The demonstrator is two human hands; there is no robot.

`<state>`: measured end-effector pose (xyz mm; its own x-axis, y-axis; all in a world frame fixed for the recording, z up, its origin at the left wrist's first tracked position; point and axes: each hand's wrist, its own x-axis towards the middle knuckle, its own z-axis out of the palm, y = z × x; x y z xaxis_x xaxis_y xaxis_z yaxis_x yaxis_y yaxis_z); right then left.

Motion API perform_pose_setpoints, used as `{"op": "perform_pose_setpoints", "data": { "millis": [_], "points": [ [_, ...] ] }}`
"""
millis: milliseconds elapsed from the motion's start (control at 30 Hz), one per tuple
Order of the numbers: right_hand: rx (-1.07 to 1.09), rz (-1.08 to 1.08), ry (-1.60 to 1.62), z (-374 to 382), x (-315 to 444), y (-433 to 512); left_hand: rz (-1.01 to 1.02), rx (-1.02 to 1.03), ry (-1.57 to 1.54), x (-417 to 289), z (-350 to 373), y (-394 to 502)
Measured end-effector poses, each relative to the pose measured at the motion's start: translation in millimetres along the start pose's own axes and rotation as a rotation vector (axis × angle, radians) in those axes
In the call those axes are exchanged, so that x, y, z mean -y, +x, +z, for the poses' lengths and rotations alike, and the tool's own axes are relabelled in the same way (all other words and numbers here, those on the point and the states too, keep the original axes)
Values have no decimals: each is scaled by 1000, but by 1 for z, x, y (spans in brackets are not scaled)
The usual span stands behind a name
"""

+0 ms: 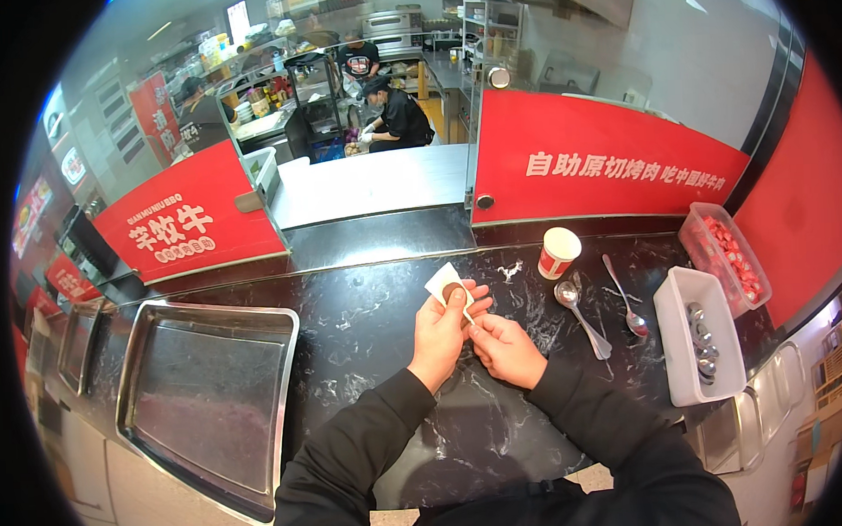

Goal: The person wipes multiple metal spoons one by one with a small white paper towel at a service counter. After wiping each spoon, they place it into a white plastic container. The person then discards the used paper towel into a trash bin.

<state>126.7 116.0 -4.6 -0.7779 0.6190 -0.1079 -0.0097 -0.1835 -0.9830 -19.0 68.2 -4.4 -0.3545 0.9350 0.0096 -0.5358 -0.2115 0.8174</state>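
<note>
My left hand (pixel 439 335) holds a small white paper piece (pixel 442 279) with its thumb over a round brown patch or thing (pixel 451 290), too small to identify. At the paper's lower corner, the fingers of my right hand (pixel 505 345) pinch a thin pale end. Both hands are close together above the black marbled counter (pixel 368 348). Beyond my right hand stands a paper cup (pixel 560 253), red and white outside and pale inside. A large metal spoon (pixel 581 320) and a smaller spoon (pixel 625 294) lie to the right of the hands.
A rectangular metal tray (pixel 210 402) lies at left. At right, a white plastic bin (pixel 663 338) holds metal spoons, beside a clear tub (pixel 761 289) of red-wrapped packets. Glass panels with red lettered bands (pixel 599 180) border the pass-through shelf (pixel 383 184). Several people (pixel 403 117) occupy the kitchen behind.
</note>
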Motion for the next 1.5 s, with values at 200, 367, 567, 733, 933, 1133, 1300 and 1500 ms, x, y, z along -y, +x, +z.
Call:
{"op": "perform_pose_setpoints", "data": {
  "millis": [200, 367, 567, 733, 933, 1133, 1300, 1500],
  "points": [
    [34, 60, 52, 1, 12, -6, -1, -36, 79, -2, 1, -1],
    [43, 66, -2, 0, 14, -5, -8, -51, 131, -4, 1, -5],
    [80, 111, 37, -5, 11, -4, 38, -16, 99, -2, 1, -10],
    [116, 75, -19, -6, 11, -6, 72, 82, 95, -4, -1, -8],
    [122, 98, -53, -2, 14, -8, 338, 136, 306, -1, -2, -4],
    [119, 101, 5, -3, 14, -7, 112, 91, 95, -5, 1, -9],
    [111, 118, 24, -5, 11, -6, 7, 51, 76, -12, 2, -10],
    [124, 100, 30, -5, 10, -6, -13, 3, 122, -12, 2, -12]
  ]
}}
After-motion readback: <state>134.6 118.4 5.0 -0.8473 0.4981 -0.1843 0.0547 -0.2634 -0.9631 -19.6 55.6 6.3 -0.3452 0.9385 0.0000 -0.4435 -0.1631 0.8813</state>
